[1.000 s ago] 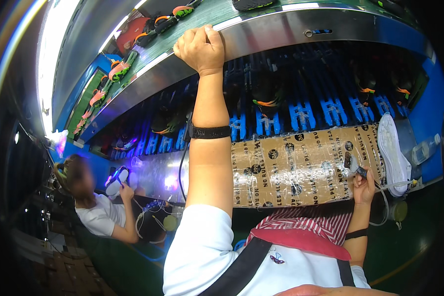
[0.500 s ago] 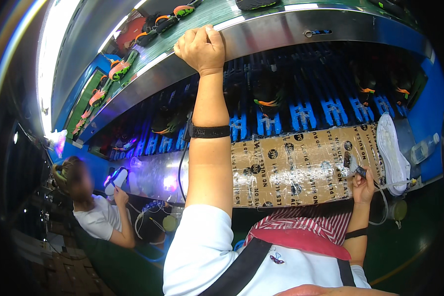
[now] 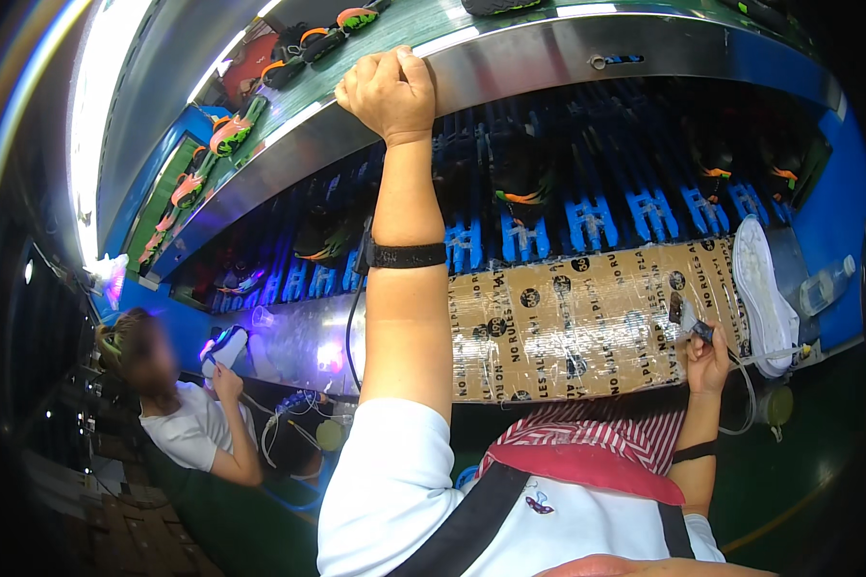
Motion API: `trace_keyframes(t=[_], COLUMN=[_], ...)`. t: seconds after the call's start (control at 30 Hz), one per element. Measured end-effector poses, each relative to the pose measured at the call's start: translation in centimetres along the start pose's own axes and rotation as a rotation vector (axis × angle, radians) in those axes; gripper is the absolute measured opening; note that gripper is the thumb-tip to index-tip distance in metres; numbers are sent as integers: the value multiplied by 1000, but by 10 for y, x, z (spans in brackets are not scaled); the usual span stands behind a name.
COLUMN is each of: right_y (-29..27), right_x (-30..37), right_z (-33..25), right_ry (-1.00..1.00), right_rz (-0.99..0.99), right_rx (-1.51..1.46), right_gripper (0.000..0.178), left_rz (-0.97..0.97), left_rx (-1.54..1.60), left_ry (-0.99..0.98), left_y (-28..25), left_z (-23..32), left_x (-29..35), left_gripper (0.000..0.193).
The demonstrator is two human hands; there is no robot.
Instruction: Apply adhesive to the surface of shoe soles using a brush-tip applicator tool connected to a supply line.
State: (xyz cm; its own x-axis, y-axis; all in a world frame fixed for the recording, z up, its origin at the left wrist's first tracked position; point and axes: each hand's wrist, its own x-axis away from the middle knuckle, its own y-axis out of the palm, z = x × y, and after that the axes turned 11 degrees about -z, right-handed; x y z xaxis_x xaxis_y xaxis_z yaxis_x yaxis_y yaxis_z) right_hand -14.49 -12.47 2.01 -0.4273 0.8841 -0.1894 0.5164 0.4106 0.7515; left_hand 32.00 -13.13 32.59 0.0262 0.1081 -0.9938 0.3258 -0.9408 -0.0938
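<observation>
My left hand (image 3: pixel 387 94) reaches up and forward, its fingers curled closed over the metal edge (image 3: pixel 491 72) of the upper conveyor; what lies under the fingers is hidden. My right hand (image 3: pixel 707 358) pinches the dark handle of a small brush (image 3: pixel 689 319) over the right end of a cardboard-covered bench (image 3: pixel 587 327). Dark bristles point up and to the left, away from the fingers. Just right of that hand lies a pair of long white shoe soles (image 3: pixel 766 293), partly overlapping. A pale tube (image 3: pixel 747 399) hangs beside the right hand.
Black and orange shoes (image 3: pixel 322 46) stand on the green belt. Blue racks (image 3: pixel 592 223) run beneath it, with dark shoes among them. A clear bottle (image 3: pixel 826 287) lies at the right. At the left, a co-worker (image 3: pixel 197 423) holds a shoe (image 3: pixel 225 350).
Both my hands stay almost where they were. The co-worker's hand and shoe at the left have shifted slightly. My view has moved a little.
</observation>
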Motion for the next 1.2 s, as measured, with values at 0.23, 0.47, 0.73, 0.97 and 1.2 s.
trace_keyframes(t=[0.23,0.47,0.73,0.97,1.2], right_y=[1,3,1,4,0], right_x=[0,-1,0,0,0], right_z=[-1,-1,-1,-1,0], right_ry=[0,8,8,6,3], right_rz=[-4,20,3,16,18], right_rx=[-2,-17,-5,1,-7], right_gripper=[20,19,19,19,19], left_rz=[-2,-42,1,-12,-5], left_rx=[-10,-17,-17,-6,-22], left_ry=[0,-12,5,-7,-5], left_y=[0,-2,-2,-2,-3], left_z=[0,-1,0,0,-1], left_x=[0,1,1,2,3], left_gripper=[22,26,21,21,21])
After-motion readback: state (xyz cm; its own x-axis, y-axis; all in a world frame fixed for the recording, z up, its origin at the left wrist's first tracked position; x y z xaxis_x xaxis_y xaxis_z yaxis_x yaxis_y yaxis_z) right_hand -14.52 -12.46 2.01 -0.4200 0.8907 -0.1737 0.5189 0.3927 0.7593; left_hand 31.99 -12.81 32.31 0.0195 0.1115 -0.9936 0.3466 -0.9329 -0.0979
